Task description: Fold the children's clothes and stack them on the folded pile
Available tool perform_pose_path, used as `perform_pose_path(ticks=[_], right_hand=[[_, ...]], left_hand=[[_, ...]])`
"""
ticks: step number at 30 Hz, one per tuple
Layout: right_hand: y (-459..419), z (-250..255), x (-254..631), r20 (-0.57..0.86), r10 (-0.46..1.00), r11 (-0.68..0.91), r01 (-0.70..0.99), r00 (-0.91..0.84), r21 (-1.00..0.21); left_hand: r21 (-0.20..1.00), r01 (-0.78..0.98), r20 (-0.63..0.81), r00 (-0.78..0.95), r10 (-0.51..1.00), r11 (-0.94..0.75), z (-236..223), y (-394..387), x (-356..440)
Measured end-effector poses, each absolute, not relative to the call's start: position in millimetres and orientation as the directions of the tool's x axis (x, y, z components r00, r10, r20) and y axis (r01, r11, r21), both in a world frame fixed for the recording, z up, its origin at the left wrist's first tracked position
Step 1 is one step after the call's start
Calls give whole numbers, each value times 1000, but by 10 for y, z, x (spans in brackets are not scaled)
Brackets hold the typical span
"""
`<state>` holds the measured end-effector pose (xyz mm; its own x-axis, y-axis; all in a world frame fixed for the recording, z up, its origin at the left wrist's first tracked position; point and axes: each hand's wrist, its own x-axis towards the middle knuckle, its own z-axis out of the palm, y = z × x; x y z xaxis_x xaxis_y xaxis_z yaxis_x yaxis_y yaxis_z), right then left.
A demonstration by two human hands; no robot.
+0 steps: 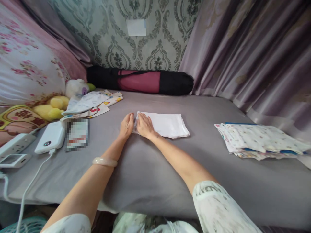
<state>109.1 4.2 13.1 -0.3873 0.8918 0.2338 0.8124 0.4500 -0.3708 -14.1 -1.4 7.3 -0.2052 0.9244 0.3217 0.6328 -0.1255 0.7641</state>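
A folded white cloth (pixel 167 124) lies flat on the grey bed sheet (pixel 145 168) in front of me. My right hand (pixel 145 125) rests palm down on the cloth's left end, its fingers stretched out and holding nothing. My left hand (pixel 127 125) stands on its side at the cloth's left edge, fingers straight and thumb side up. Its palm faces the cloth and is hidden, so I cannot tell whether it touches the edge. A pale bangle (pixel 105 162) circles my left wrist.
Folded patterned cloths (pixel 259 137) are stacked at right. More cloths (pixel 89 102) lie at back left near plush toys (pixel 57 103). A white power bank (pixel 51 137) with a cable and a power strip (pixel 16 145) sit left. A black and maroon bag (pixel 139 81) lies along the wall.
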Motion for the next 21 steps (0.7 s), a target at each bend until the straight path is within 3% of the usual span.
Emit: perform_pose_path(ticks=[3,12,21], right_hand=[[37,194,1272,232,912,405,833,-338,-377],[-60,276,1915,156,895,442,875,-417,-197],[-67,156,1905,109,898,441,865,-427,-239]], left_hand=[[708,690,332,-136,933,-152,53,-19,-132],[369,856,359,227,905,-361,0,-96,-37],[306,862,298,316,901,-404,-40,-78,-45]])
